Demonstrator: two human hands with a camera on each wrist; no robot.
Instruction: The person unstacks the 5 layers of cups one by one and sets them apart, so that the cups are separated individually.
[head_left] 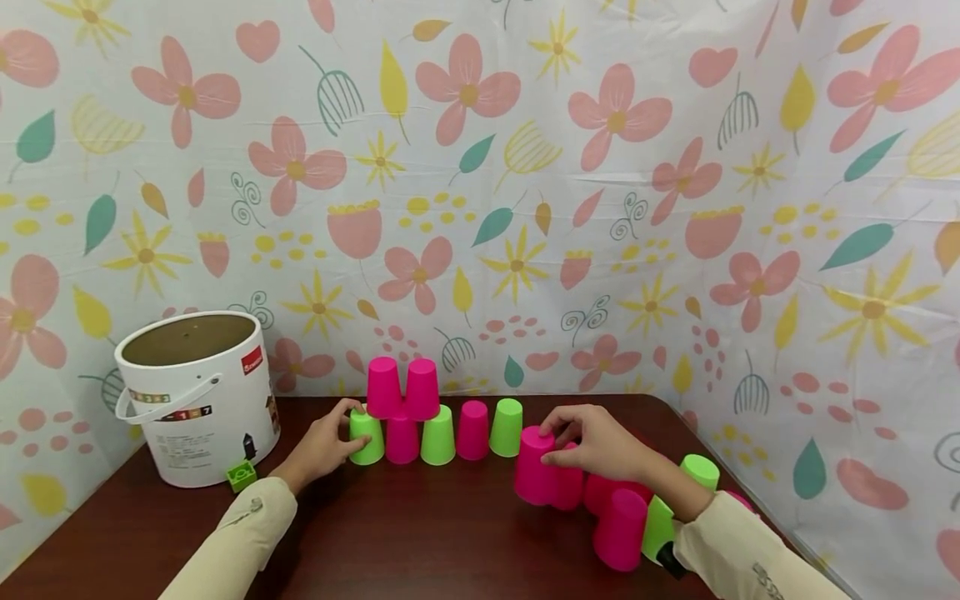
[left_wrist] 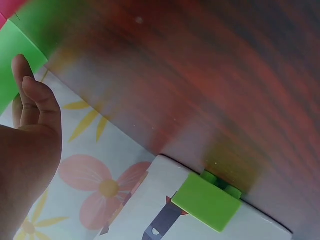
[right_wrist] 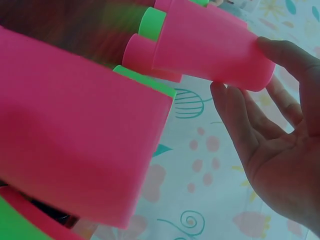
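My left hand holds the green cup at the left end of a row of upside-down cups, thumb in front and fingers at its far side. The row alternates green and pink; two pink cups stand on top at its left part. Between thumb and fingers, my right hand pinches an upside-down pink cup near its closed end, right of the row's last green cup. The right wrist view shows this same pink cup tilted across the picture, the fingertips on its narrow end.
More pink and green cups lie clustered under the right forearm, among them a pink cup and a green cup. At the left stands a white bucket with a green toy block against it. A patterned curtain rises behind the table.
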